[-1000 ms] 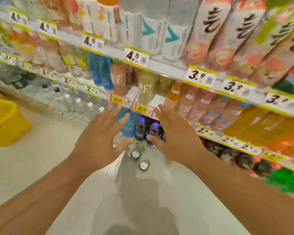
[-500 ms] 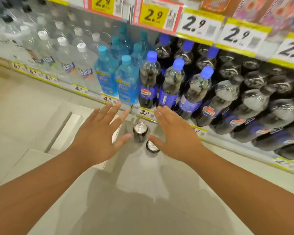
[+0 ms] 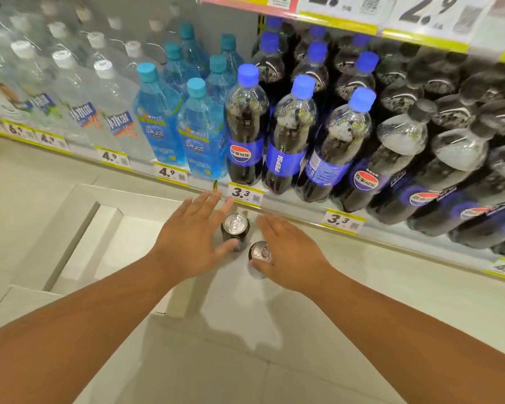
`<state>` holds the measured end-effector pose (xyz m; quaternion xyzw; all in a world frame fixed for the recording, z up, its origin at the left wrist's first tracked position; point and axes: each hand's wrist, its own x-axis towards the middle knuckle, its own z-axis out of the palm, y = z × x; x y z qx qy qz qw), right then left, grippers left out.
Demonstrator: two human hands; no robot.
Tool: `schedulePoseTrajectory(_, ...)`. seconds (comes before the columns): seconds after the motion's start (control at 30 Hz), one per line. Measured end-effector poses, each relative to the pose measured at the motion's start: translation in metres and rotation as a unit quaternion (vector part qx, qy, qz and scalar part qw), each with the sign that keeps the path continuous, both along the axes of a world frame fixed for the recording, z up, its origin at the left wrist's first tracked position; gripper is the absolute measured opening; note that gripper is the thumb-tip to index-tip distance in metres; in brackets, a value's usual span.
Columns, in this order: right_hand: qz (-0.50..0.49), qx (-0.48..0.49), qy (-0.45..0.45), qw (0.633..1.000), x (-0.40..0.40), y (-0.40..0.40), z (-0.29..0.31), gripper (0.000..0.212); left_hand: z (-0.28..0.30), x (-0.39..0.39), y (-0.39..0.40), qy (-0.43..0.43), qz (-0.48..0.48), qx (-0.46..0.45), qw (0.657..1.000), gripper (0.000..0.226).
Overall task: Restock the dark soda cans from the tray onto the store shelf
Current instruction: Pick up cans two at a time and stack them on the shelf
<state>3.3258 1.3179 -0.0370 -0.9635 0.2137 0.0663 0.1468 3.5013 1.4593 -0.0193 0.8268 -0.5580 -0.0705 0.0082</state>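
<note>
Two dark soda cans stand upright on a pale surface just in front of the bottom shelf rail [image 3: 292,218]. My left hand [image 3: 187,246] is beside the left can [image 3: 235,225], fingers straight and spread, with the thumb touching the can's side. My right hand [image 3: 292,258] reaches over the right can [image 3: 260,251] with straight fingers, its thumb at the can's near side. Neither hand grips a can. A white shallow tray [image 3: 79,228] lies to the left of the cans.
The bottom shelf holds dark cola bottles [image 3: 247,132] with blue caps, blue water bottles [image 3: 158,123] and clear water bottles [image 3: 76,112] further left. Yellow price tags line the shelf rails. Pale floor tiles [image 3: 391,301] spread below and to the right.
The view has dropped from the upper shelves to the bottom shelf. Both hands have come down and closed in on the two cans, which now look larger and nearer.
</note>
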Motion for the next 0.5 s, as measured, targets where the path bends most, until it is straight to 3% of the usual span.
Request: schedulePoseTrajectory(0.5, -0.071, 0.11, 0.033, 0.991, -0.001, 0.008, -0.036, 0.098, -0.062, -0.005, -0.049, 0.015, 0.028, 0.025, 0.999, 0.093)
